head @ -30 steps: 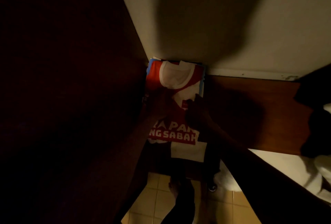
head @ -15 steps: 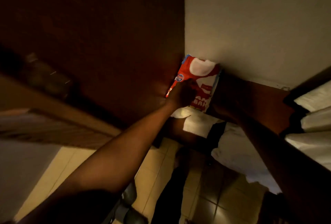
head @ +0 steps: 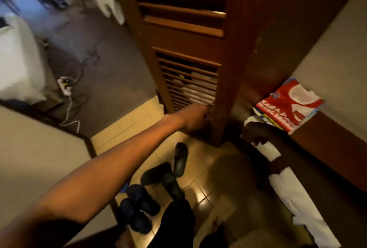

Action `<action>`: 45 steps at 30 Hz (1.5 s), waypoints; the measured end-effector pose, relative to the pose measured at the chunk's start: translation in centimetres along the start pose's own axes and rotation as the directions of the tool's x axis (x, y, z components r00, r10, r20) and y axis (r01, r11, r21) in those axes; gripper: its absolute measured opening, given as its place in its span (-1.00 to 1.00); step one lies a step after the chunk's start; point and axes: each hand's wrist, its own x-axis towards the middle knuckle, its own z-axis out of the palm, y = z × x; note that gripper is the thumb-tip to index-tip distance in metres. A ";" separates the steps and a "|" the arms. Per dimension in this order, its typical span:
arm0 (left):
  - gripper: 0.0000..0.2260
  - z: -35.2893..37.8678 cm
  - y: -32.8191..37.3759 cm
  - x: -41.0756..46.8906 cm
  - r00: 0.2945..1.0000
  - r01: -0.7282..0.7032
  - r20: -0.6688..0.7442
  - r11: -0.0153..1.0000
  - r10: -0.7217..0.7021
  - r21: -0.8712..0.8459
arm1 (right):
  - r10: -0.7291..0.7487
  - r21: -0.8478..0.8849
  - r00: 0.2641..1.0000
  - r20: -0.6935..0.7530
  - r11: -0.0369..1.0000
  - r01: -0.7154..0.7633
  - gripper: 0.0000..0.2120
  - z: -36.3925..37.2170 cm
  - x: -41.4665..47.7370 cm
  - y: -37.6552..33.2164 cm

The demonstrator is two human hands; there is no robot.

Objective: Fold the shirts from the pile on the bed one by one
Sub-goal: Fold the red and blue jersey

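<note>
A folded red and white shirt (head: pixel 288 106) with white lettering lies on top of a small stack on the wooden wardrobe shelf (head: pixel 325 138), against the wall at the right. My left hand (head: pixel 195 117) reaches out to the louvred wardrobe door (head: pixel 190 35), its fingers curled against the lowest slats. Just below and left of the stack, my right hand (head: pixel 256 133) hangs in shadow, loosely curled and holding nothing. No shirt is in either hand.
Dark slippers (head: pixel 158 176) and blue shoes (head: pixel 137 208) lie on the tiled floor by my feet. White cloth (head: pixel 297 198) lies on the lower shelf. A power strip with cables (head: pixel 65 87) sits on the grey carpet beside the white bed (head: pixel 17 65).
Both hands have come off the folded red shirt, which stays on the shelf. My view has swung left; my left hand now holds the louvred door, and my right hand has drawn back.
</note>
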 end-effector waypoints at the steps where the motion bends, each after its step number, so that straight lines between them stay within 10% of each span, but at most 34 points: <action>1: -0.78 0.1 -3.5 -1.3 0.997 0.064 -0.039 0.998 -0.065 -0.025 | -0.075 -0.037 0.996 0.036 0.996 0.077 -0.79 -0.2 -0.2 -2.7; 7: -0.84 -4.3 -16.8 -12.2 0.916 0.324 -0.141 0.899 -0.375 -0.294 | -0.287 -0.075 0.918 0.273 0.945 0.318 -0.74 -1.6 3.0 -22.2; 18: -0.82 -14.7 -42.2 -21.1 0.690 0.507 -0.285 0.725 -0.666 -0.467 | -0.413 -0.140 0.867 0.278 0.876 0.462 -0.68 -11.7 12.6 -55.0; 45: -0.87 -54.4 -97.3 -17.7 0.414 0.589 -0.501 0.643 -0.760 -0.490 | -0.668 -0.327 0.739 0.087 0.682 0.654 -0.77 -43.6 43.9 -111.6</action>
